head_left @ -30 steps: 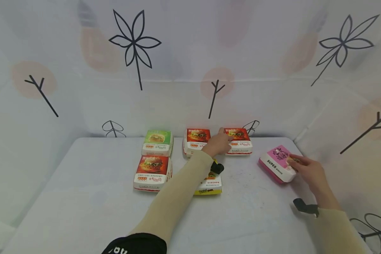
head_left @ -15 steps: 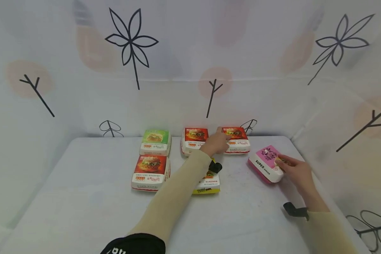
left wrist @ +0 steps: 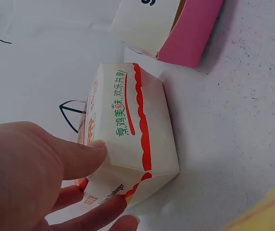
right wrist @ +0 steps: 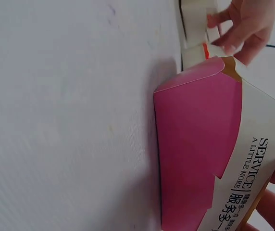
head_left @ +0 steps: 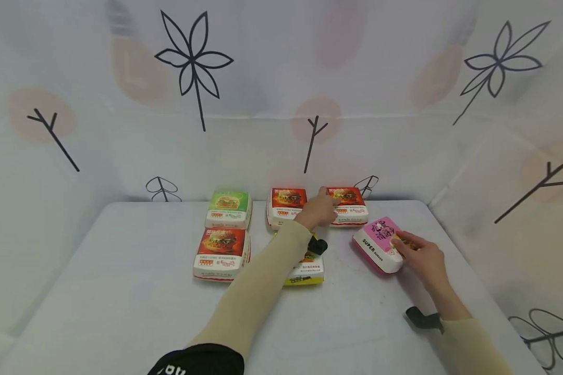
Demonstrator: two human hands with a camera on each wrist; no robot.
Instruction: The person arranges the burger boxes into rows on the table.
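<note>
In the head view my right hand (head_left: pixel 423 263) grips a pink and white burger box (head_left: pixel 372 249) by its right end, thumb on top. The right wrist view shows its pink side (right wrist: pixel 195 144) just over or on the table; I cannot tell which. My left hand (head_left: pixel 317 211) touches the left end of a red and white burger box (head_left: pixel 350 216) at the back edge. Up close in the left wrist view, its thumb (left wrist: pixel 92 156) rests on that box's edge, the other fingers loosely spread beside it.
Another red burger box (head_left: pixel 286 213) stands left of the left hand. Beneath the left forearm a yellow burger box (head_left: pixel 307 271) is partly hidden. Farther left, a green burger box (head_left: pixel 230 205) sits behind a red one (head_left: pixel 220 252). A patterned cloth (head_left: pixel 253 146) rises behind the table.
My right hand has brought the pink burger box leftward, nearer the red box at the back. The left hand keeps its place at that red box. The head view has shifted slightly.
</note>
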